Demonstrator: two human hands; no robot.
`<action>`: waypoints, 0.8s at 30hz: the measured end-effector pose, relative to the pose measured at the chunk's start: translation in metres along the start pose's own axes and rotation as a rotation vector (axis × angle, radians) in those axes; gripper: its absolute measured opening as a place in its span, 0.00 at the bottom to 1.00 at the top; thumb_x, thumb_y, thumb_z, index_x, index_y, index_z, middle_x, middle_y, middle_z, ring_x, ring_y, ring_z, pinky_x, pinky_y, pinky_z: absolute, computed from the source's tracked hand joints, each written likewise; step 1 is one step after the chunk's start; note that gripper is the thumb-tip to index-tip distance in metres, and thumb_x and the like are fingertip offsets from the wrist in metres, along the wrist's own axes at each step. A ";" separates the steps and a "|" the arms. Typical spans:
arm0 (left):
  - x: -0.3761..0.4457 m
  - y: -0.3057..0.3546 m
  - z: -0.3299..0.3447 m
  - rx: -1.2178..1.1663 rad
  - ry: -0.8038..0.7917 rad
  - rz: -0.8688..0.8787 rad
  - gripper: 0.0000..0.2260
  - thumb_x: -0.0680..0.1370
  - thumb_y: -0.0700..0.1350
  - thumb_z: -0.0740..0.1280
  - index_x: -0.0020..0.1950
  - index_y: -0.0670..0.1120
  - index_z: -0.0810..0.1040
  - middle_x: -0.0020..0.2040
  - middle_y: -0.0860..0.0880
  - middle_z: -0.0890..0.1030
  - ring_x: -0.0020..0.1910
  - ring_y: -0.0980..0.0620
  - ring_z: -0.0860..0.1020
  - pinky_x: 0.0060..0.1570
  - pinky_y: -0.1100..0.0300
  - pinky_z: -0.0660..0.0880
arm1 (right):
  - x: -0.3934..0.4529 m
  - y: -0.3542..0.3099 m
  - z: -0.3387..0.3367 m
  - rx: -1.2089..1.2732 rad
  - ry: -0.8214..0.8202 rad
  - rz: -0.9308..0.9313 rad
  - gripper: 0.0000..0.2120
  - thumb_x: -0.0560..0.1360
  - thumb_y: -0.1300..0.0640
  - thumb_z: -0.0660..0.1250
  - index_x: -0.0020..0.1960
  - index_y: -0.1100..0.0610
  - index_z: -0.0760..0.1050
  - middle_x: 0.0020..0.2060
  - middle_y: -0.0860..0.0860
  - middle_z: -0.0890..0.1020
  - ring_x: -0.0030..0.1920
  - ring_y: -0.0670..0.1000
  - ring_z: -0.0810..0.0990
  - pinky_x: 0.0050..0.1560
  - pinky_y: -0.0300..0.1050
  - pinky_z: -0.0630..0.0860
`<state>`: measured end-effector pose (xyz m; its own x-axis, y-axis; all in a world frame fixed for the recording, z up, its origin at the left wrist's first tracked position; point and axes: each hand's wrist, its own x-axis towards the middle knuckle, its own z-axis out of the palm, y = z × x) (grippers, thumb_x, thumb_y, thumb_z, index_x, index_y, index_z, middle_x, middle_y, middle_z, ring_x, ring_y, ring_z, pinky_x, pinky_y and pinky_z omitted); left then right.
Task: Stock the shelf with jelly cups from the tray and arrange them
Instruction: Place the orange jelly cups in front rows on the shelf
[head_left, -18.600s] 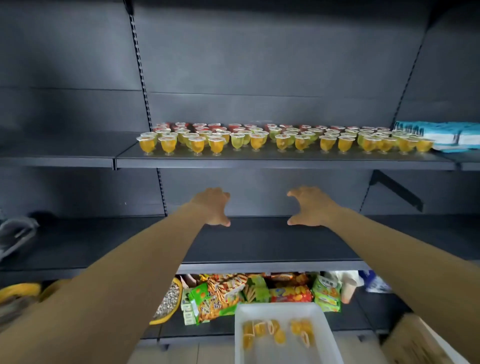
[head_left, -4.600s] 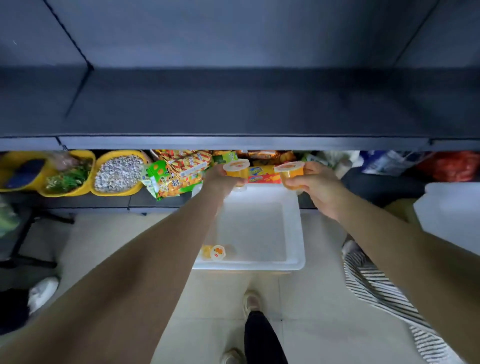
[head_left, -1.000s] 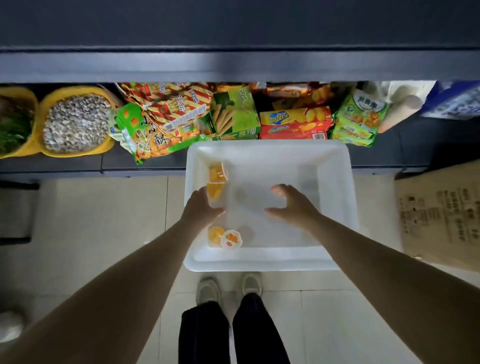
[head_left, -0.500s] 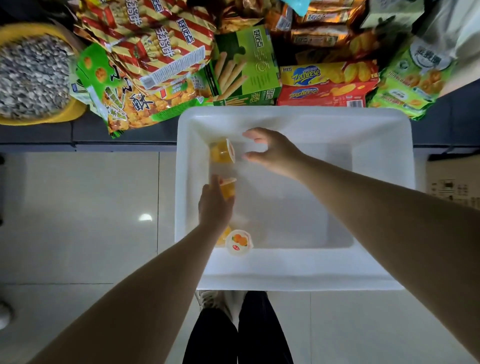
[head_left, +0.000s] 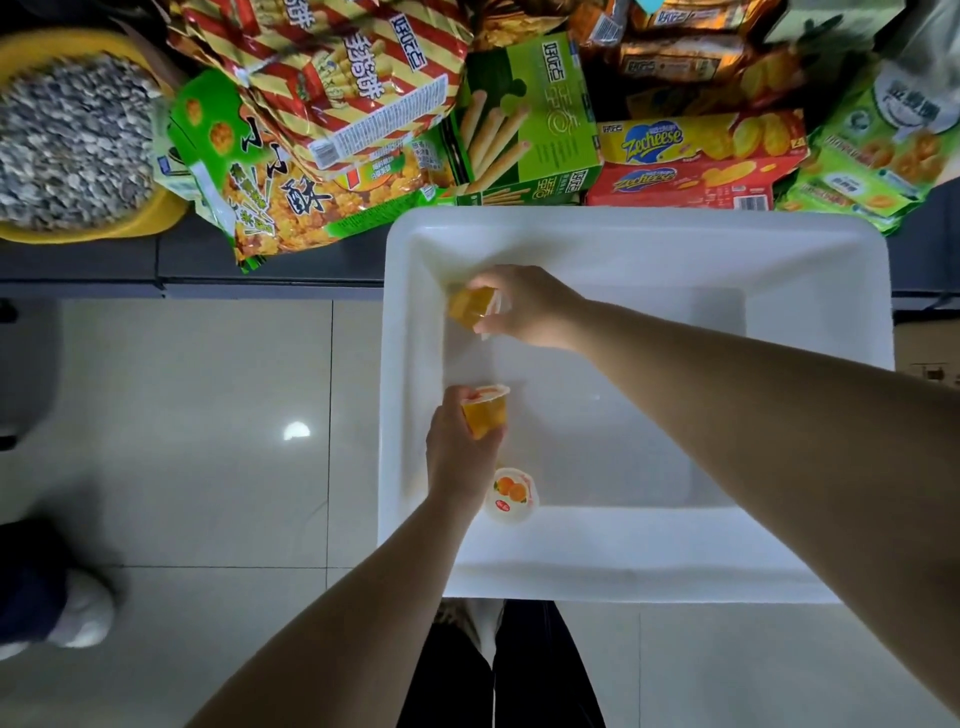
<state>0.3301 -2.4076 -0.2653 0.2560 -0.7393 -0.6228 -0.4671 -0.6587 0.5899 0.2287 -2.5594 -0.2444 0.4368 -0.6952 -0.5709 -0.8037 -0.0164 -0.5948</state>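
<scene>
The person is showing two bare forearms, with no sleeves reaching into view and nothing visible at either wrist. The left hand and the right hand are wearing no gloves and no rings (as far as can be seen). At the bottom centre of the frame, the person is wearing dark trousers, and light shoes are peeking out just above them.

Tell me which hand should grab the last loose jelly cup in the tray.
Left. The left hand sits right beside the loose jelly cup at the white tray's near edge, though it already grips a cup. The right hand holds another cup farther back.
</scene>
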 end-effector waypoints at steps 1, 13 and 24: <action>0.000 0.000 0.000 -0.009 0.000 0.002 0.18 0.74 0.49 0.70 0.61 0.50 0.70 0.54 0.50 0.78 0.50 0.52 0.75 0.45 0.62 0.73 | -0.001 0.002 0.001 0.019 0.011 0.018 0.27 0.74 0.55 0.71 0.70 0.57 0.68 0.65 0.55 0.74 0.63 0.53 0.73 0.58 0.42 0.68; -0.001 0.005 -0.003 -0.044 0.014 0.020 0.16 0.74 0.50 0.70 0.59 0.51 0.71 0.50 0.54 0.76 0.47 0.56 0.73 0.37 0.74 0.66 | 0.013 -0.008 0.013 0.076 -0.005 0.207 0.19 0.69 0.55 0.74 0.55 0.60 0.72 0.46 0.53 0.72 0.46 0.52 0.71 0.30 0.37 0.61; -0.010 0.037 -0.022 -0.293 -0.063 -0.065 0.27 0.69 0.42 0.75 0.63 0.49 0.66 0.51 0.49 0.77 0.48 0.50 0.77 0.44 0.63 0.75 | -0.048 0.021 -0.026 0.647 0.159 0.423 0.17 0.69 0.61 0.75 0.56 0.60 0.78 0.46 0.56 0.79 0.47 0.52 0.76 0.50 0.44 0.73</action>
<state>0.3286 -2.4276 -0.2261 0.2202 -0.6902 -0.6893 -0.1852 -0.7234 0.6651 0.1801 -2.5455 -0.2146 0.0442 -0.6446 -0.7633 -0.4724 0.6597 -0.5845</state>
